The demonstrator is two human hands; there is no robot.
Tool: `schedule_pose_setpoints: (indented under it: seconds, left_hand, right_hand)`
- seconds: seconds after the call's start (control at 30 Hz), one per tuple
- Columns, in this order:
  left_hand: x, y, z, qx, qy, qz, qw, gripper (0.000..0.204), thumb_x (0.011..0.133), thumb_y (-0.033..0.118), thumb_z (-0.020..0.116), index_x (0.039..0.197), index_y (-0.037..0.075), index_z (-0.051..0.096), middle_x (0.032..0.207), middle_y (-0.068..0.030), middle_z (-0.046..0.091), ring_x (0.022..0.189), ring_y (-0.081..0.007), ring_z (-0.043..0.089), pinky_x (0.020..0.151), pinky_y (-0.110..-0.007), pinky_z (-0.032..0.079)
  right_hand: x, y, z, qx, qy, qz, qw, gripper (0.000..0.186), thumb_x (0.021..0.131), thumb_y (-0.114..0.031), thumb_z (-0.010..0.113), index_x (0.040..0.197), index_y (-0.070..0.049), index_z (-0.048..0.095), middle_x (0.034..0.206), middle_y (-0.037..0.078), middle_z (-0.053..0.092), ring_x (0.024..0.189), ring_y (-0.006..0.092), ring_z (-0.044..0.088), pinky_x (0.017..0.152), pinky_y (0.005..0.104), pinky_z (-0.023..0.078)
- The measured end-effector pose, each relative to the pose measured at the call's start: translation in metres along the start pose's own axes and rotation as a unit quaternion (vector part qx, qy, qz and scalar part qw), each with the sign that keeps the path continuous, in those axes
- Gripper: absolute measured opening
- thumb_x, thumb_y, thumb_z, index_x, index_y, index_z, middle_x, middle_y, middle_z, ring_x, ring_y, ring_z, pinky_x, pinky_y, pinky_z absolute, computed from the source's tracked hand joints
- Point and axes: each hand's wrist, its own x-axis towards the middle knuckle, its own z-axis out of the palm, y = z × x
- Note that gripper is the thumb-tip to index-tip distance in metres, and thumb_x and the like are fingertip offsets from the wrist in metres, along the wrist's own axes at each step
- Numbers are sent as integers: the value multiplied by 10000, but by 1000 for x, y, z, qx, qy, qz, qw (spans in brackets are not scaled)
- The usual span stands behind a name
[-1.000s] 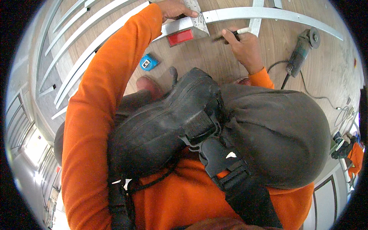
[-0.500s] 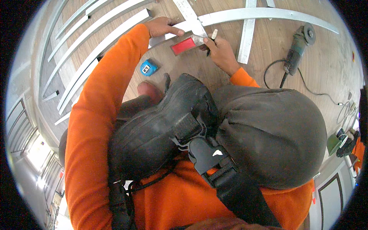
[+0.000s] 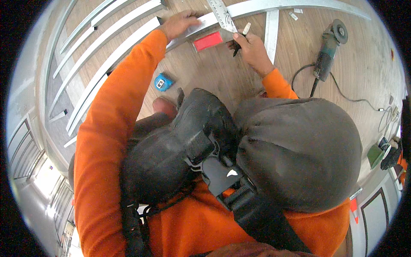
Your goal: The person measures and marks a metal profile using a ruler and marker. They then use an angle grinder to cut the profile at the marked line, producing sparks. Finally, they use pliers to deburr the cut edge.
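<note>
A curved silvery metal strip point(image 3: 252, 7) arcs across the floor in front of me. Over its left part lies my left hand point(image 3: 182, 24), fingers stretched out and somewhat blurred, close to or touching the metal. My right hand point(image 3: 252, 45) is closed round a marker point(image 3: 247, 28) with a pale end and a dark tip. The same fingers pinch the corner of a try square with a red handle point(image 3: 208, 41). The square's marked metal blade point(image 3: 220, 13) crosses the strip; its handle lies along the near edge.
Several curved metal strips point(image 3: 85, 55) lie at the left. A blue tape measure point(image 3: 162, 82) sits near my foot. An angle grinder point(image 3: 327, 53) with its cord rests on the right. A straight metal piece point(image 3: 271, 36) lies beyond my right hand. My bent knees point(image 3: 299, 150) fill the middle.
My left hand's fingers have lifted and shifted up along the strip. The square has tilted a little, and my right hand has moved slightly right. The whole view has shifted a bit.
</note>
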Motion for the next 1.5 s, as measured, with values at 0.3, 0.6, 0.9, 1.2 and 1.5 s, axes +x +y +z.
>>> schedule_pose_setpoints:
  seconds: [0.3,0.6,0.9,1.2,1.5]
  left_hand:
    - [32,50,23,-192,59,-60,978,300,879,241,767,1054,0,736,838,-25,689,657,-111,580,584,-286,460]
    - [39,47,24,-218,54,-70,972,262,879,164,762,1079,-3,736,869,-28,706,681,-114,593,603,-280,465]
    - [39,55,22,-196,41,-101,975,278,891,153,749,1111,-15,727,999,-71,738,832,-154,660,737,-290,515]
    - [44,53,19,-132,32,-69,988,352,884,249,754,1107,-22,730,981,-91,744,843,-181,666,777,-315,523]
    - [42,60,19,-136,33,-87,986,316,887,245,749,1082,-3,738,923,-81,731,770,-168,636,717,-322,509]
  right_hand:
    - [22,-9,11,89,11,25,996,527,993,-464,543,974,36,710,877,294,682,871,472,655,773,514,483]
    - [15,-26,2,133,-38,63,988,438,1043,-353,550,1085,66,671,897,134,737,794,174,674,756,307,532]
    - [14,-31,-10,-42,-10,66,997,441,1035,-374,561,1024,43,702,899,114,742,796,199,675,754,340,522]
    - [12,-91,-48,-47,183,-113,975,350,1020,-378,613,1124,-77,756,842,38,716,755,110,605,679,273,481]
    - [21,-77,-39,-19,146,-160,976,265,1010,-239,637,1118,-23,746,876,45,735,798,81,628,679,250,492]
